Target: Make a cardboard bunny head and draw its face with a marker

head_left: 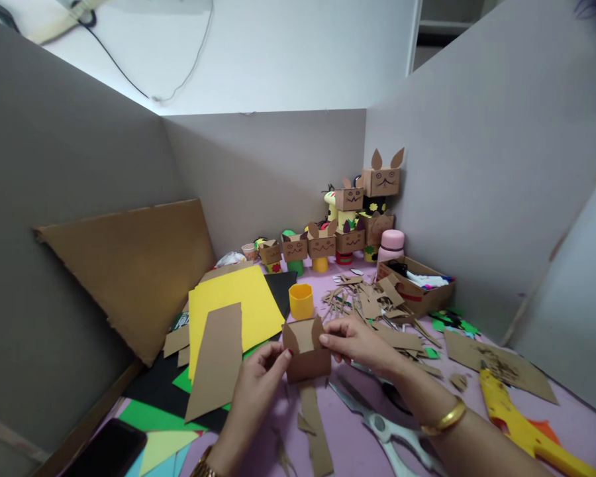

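Note:
A small brown cardboard box [308, 368] with two pointed ear pieces sits between my hands at the middle of the table. My left hand [263, 377] grips its left side, thumb toward the front. My right hand [352, 341] pinches the right ear and edge of the box with thumb and fingers. Just behind it stands a yellow paper tube [301, 301]. In front, a cardboard strip [315, 430] lies on the table. Large scissors [382, 424] rest open under my right forearm.
Yellow sheets [248, 291] and a cardboard piece [218, 358] lie left, near a phone [106, 450]. Several cardboard animal figures [322, 245] stand at the back. Cardboard scraps [372, 298], an open box [417, 295], a pink bottle [391, 245] and a yellow glue gun [516, 417] are right.

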The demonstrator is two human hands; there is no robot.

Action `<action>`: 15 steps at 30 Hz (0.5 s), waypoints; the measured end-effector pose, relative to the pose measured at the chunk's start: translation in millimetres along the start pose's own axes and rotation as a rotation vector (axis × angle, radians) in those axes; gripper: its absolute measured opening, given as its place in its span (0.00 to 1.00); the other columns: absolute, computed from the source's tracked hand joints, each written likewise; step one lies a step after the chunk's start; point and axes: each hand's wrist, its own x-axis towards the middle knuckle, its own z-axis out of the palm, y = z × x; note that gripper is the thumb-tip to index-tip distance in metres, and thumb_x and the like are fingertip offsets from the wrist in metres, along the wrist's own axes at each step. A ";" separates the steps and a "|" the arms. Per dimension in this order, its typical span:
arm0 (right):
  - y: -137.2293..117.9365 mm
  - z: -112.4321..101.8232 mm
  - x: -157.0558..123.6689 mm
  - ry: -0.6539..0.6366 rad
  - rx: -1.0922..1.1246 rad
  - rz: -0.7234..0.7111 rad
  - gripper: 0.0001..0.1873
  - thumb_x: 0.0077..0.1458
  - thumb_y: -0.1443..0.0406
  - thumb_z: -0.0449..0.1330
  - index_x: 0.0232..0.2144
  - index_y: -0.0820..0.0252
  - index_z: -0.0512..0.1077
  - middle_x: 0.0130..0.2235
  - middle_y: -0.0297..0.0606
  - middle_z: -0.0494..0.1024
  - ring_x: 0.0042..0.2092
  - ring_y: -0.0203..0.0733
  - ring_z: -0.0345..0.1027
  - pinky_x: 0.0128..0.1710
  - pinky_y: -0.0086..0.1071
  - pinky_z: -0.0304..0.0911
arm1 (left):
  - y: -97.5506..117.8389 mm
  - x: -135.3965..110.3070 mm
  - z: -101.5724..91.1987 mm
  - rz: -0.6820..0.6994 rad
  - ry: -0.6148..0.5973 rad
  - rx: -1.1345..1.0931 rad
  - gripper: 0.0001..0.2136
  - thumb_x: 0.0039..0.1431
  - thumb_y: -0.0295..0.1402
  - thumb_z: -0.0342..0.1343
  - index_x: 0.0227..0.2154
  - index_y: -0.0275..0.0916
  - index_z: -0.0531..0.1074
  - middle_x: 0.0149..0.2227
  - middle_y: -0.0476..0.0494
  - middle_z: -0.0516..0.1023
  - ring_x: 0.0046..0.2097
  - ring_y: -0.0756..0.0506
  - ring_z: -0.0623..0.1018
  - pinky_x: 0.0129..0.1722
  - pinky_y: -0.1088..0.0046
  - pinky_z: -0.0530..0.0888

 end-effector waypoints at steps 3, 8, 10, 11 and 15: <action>1.3 -0.3 0.2 -0.013 0.025 0.005 0.21 0.50 0.49 0.57 0.21 0.61 0.66 0.16 0.26 0.63 0.17 0.28 0.51 0.16 0.23 0.45 | 0.6 -0.5 0.1 0.006 -0.011 0.002 0.08 0.51 0.36 0.56 0.24 0.37 0.72 0.25 0.49 0.72 0.31 0.46 0.71 0.31 0.75 0.67; 2.7 -0.8 0.3 -0.002 0.033 0.000 0.20 0.51 0.51 0.57 0.21 0.61 0.65 0.16 0.26 0.63 0.18 0.28 0.52 0.17 0.23 0.46 | 0.6 -0.3 0.3 0.016 -0.036 0.009 0.08 0.53 0.36 0.55 0.25 0.36 0.71 0.26 0.49 0.71 0.31 0.47 0.70 0.32 0.74 0.66; 2.4 -1.1 0.2 0.005 0.025 -0.005 0.18 0.51 0.53 0.58 0.21 0.61 0.65 0.16 0.26 0.63 0.18 0.28 0.52 0.17 0.23 0.46 | 0.8 0.0 0.1 0.020 -0.044 0.010 0.08 0.54 0.37 0.54 0.26 0.36 0.71 0.27 0.48 0.72 0.32 0.46 0.70 0.32 0.74 0.67; 2.0 -1.2 0.1 0.007 0.021 -0.008 0.18 0.51 0.54 0.58 0.21 0.61 0.65 0.17 0.26 0.63 0.19 0.28 0.52 0.17 0.23 0.47 | 0.8 0.1 -0.1 0.023 -0.046 0.011 0.08 0.54 0.36 0.54 0.27 0.36 0.72 0.27 0.48 0.72 0.33 0.46 0.71 0.33 0.74 0.67; -0.5 -0.8 -0.7 0.010 0.005 -0.014 0.12 0.50 0.58 0.58 0.23 0.62 0.69 0.19 0.27 0.64 0.21 0.29 0.54 0.19 0.23 0.49 | 0.3 0.2 -0.4 0.034 -0.048 0.023 0.08 0.54 0.36 0.55 0.27 0.37 0.72 0.28 0.48 0.73 0.33 0.46 0.71 0.33 0.74 0.67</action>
